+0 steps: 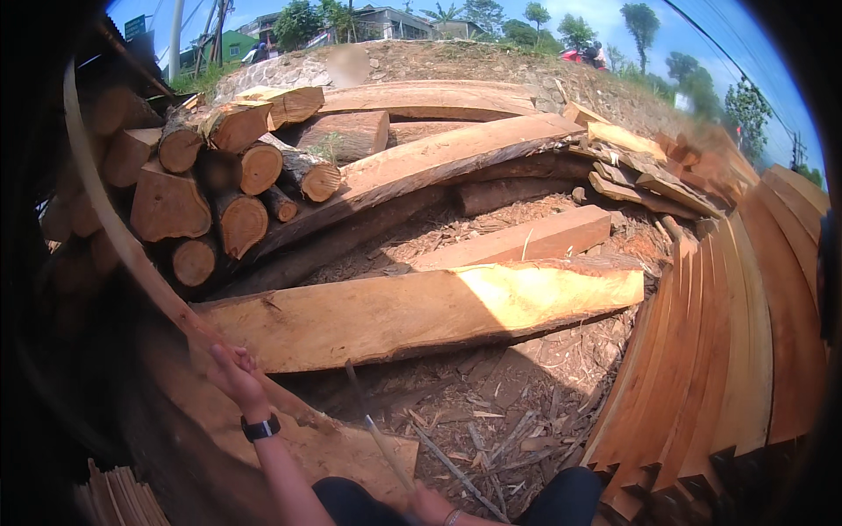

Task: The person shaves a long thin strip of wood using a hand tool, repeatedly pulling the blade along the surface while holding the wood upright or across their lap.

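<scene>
My left hand (pixel 235 377), with a black watch on its wrist, is closed round a long narrow wooden strip (pixel 132 237). The strip rises to the upper left, looking bent by the lens, and its lower part runs over a wide board (pixel 351 451) in front of me. Low in the picture, my right hand (pixel 430 505) grips the pale handle of a thin long-bladed tool (pixel 377 438). Its dark tip points up and away, towards a thick sawn slab (pixel 351 320). The lower edge cuts off part of the right hand.
Stacked logs (pixel 241 223) stand at the left. Behind the slab lie a beam (pixel 526 238) and a long slab with bark (pixel 438 158). Many planks (pixel 693 351) lean at the right. Sticks (pixel 456 469) and wood chips litter the shaded ground between my knees and the slab.
</scene>
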`<state>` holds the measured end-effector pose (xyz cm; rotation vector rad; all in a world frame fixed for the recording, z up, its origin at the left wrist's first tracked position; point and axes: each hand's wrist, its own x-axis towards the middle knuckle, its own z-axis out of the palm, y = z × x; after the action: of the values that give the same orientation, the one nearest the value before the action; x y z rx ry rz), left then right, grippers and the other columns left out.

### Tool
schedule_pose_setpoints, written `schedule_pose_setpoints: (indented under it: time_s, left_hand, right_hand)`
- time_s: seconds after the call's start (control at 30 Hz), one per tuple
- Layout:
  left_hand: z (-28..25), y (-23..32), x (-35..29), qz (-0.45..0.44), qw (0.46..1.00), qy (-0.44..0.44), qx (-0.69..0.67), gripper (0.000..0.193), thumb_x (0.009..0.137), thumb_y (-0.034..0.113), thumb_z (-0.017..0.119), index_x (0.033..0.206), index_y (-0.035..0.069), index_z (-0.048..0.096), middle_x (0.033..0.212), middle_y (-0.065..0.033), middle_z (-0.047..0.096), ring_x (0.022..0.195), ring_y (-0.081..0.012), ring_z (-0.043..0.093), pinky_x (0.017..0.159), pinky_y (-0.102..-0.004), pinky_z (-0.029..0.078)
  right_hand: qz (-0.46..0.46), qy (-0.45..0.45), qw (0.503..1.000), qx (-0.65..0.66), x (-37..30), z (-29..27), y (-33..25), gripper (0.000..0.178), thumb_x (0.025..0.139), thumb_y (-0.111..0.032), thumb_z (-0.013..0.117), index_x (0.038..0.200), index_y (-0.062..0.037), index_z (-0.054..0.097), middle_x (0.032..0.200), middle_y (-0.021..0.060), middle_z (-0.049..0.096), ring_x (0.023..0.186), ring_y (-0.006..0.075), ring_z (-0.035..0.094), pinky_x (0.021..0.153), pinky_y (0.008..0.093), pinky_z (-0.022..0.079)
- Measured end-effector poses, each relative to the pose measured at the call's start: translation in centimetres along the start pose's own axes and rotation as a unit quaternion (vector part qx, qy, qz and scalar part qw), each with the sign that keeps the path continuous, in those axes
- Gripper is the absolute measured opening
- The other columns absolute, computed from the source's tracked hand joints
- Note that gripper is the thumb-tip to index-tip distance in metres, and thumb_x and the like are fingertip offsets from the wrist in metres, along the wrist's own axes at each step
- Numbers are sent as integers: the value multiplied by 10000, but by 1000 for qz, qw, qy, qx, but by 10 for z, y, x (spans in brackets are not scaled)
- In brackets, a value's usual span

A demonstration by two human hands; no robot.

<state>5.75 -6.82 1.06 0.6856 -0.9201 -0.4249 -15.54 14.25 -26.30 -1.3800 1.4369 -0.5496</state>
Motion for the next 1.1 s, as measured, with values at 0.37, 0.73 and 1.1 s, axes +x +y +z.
schedule_pose_setpoints:
  time_s: [0.37, 0.73, 1.1]
  left_hand:
    - [14, -8, -7, -21, 1000, -2, 6, 518, 928, 497, 450, 649, 61, 430, 523, 28, 344, 446, -48, 333, 422, -193, 250]
    - [7, -7, -3, -3, 1000, -8, 16, 511, 955, 469, 394, 636, 71, 428, 528, 15, 347, 462, -73, 312, 425, -217, 233]
    - [6, 1, -10, -52, 995, 89, -15, 379, 971, 431, 367, 937, 61, 438, 662, 16, 380, 546, -52, 330, 478, -186, 257]
  right_hand:
    - [76, -160, 971, 161, 36, 2, 63, 330, 935, -318, 441, 1011, -10, 529, 624, 135, 534, 485, 245, 533, 423, 374, 434]
    - [268, -208, 734, 589, 12, -42, 10, 271, 979, -313, 390, 1043, -78, 510, 584, -49, 350, 414, 29, 306, 329, 173, 275]
    - [149, -58, 955, 250, 4, -17, 50, 323, 972, -341, 379, 962, -39, 493, 547, 21, 499, 363, 118, 463, 320, 259, 365]
